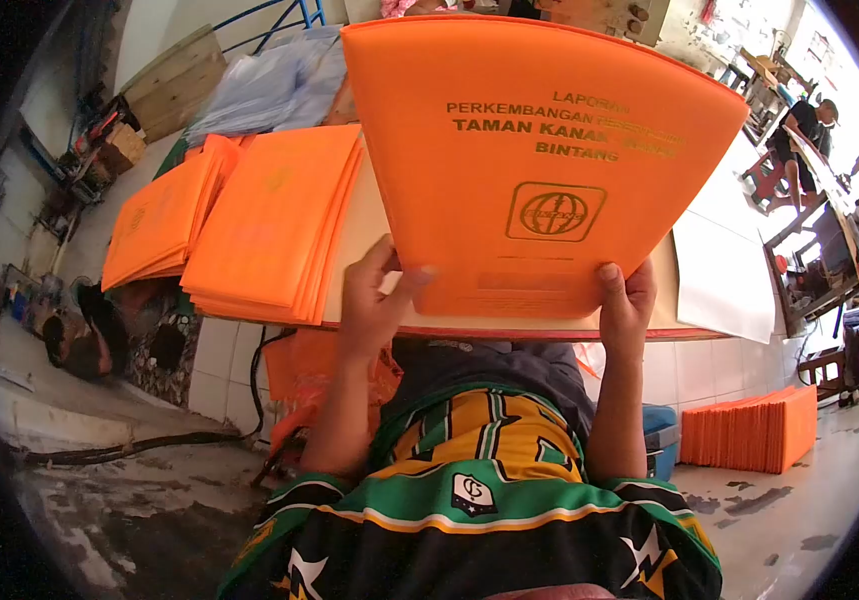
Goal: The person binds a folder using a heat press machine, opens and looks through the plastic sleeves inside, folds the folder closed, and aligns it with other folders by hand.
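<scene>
Head view, orange folder: I see one smooth, glossy orange folder [539, 165] with gold lettering, including "LAPORAN" and "BINTANG", above a globe emblem in a rounded square frame; glare washes out some letters.
Folder's place: it is held up, front facing my camera, over the near edge of the table [364, 218], between the folder stacks [274, 220] and a white sheet [721, 270].
Left hand: my view has the left hand [381, 295] closed on the folder's lower left edge, thumb across the front, the other fingers partly hidden.
Right hand: the right hand [629, 300] grips near the lower right corner, thumb pressed on the front, fingers curled round the side; I can't see the tips behind.
</scene>
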Motion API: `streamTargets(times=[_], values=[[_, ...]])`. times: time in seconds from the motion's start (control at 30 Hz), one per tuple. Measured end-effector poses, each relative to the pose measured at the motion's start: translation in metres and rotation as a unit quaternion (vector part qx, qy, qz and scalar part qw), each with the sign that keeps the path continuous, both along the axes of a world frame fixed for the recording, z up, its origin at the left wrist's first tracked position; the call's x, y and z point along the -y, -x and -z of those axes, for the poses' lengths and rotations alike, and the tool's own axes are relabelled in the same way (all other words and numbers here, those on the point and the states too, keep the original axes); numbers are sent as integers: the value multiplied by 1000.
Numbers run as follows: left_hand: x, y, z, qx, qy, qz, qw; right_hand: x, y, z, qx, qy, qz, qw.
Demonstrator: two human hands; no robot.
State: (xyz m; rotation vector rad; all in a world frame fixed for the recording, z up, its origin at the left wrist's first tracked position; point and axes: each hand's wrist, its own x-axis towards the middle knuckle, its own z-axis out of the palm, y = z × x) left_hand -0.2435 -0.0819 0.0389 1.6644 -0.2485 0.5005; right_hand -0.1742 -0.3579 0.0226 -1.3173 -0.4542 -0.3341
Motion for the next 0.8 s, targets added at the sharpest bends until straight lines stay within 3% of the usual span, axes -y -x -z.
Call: streamTargets(times=[0.1,0.23,0.27,0.33,0.37,0.43,0.47,0.53,0.7,0.77,0.8], values=[[-33,18,-14,25,44,-41,998,1,2,5,11,1,0,1000],[-83,43,-36,48,-44,-263,963,0,5,6,18,8,16,1000],[-99,48,-34,49,-46,-263,963,0,5,6,13,8,23,1000],[-127,56,-26,19,-136,-369,919,-1,6,7,8,5,31,999],[-136,59,-21,20,-138,-368,919,-1,6,8,18,13,46,999],[-146,65,-9,-45,-252,-434,864,-2,5,8,27,23,60,998],[-146,68,1,-46,-252,-435,863,-2,5,7,31,27,53,998],[-144,73,18,-27,-392,-418,819,-2,5,6,36,35,44,998],[-135,75,38,-4,-379,-420,824,-2,3,9,9,25,54,998],[-125,72,39,1,-475,-414,776,-2,2,10,13,28,56,998],[-117,70,39,0,-465,-415,782,-2,2,10,15,30,62,998]])
